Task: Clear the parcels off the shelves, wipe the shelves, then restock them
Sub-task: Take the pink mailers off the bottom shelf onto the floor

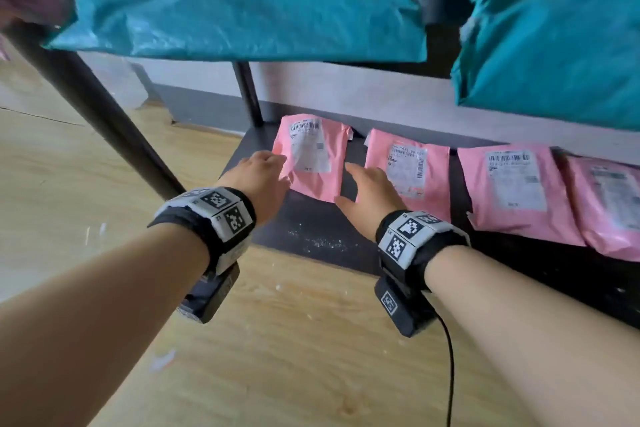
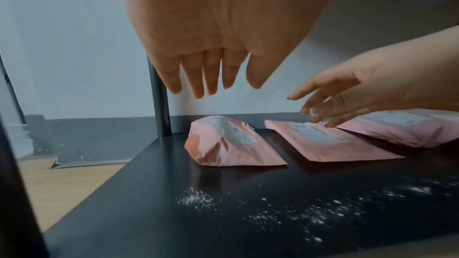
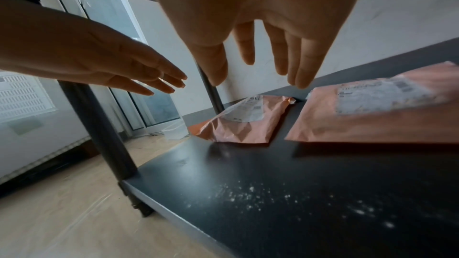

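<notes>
While both grips are hanging apart and holding nothing, the left hand (image 1: 260, 173) is hovering over the leftmost crumpled pink plastic mailer parcel (image 1: 313, 158) and the right hand (image 1: 367, 188) over its flatter neighbour (image 1: 410, 172) on the dusty black bottom shelf (image 1: 311, 236). Each hand is best pinching a near edge, since this plastic likely slides.

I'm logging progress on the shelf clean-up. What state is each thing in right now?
Left hand: open, fingers straight, above the leftmost pink parcel, holding nothing.
Right hand: open, over the second pink parcel, holding nothing.
Leftmost pink parcel: lying label-up on the bottom shelf, puffed and creased.
Second pink parcel: lying flat, label-up.
Third pink parcel: lying label-up, untouched.
Bottom shelf: not yet cleared, dusted with white powder.
Teal parcels: on the shelf above.
</notes>
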`<state>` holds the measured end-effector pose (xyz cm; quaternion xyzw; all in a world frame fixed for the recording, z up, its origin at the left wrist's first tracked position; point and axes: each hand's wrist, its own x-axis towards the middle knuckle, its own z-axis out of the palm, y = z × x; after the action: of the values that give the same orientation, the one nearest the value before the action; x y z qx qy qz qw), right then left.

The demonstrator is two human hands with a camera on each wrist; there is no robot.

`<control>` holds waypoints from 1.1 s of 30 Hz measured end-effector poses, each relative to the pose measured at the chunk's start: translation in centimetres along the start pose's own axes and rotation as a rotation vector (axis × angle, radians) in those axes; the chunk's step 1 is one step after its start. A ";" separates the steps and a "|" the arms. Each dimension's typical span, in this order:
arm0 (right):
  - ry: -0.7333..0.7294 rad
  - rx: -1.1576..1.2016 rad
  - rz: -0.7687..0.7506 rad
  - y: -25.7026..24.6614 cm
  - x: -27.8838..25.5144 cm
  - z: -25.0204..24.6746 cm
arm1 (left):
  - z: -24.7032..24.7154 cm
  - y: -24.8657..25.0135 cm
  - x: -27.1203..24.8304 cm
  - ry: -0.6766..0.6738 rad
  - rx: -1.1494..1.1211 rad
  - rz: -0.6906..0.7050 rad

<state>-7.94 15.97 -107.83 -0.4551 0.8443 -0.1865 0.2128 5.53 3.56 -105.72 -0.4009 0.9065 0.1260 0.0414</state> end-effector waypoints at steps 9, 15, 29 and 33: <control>-0.077 -0.232 0.108 -0.7 5.8 5.3 | 5.4 -3.9 5.1 -0.125 -0.056 -0.038; -0.001 -0.205 0.151 -2.0 7.3 7.9 | 6.6 -4.7 4.8 -0.032 -0.203 0.034; 0.304 0.256 -0.006 -1.8 0.4 7.7 | 4.5 -5.1 -2.7 0.027 -0.301 -0.147; 0.358 0.340 -0.096 -2.7 -2.4 8.1 | 4.2 -4.9 -6.9 0.084 -0.358 -0.213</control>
<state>-0.59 15.61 -112.85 -0.4121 0.8024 -0.4134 0.1241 13.71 6.47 -109.55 -0.5004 0.8229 0.2634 -0.0551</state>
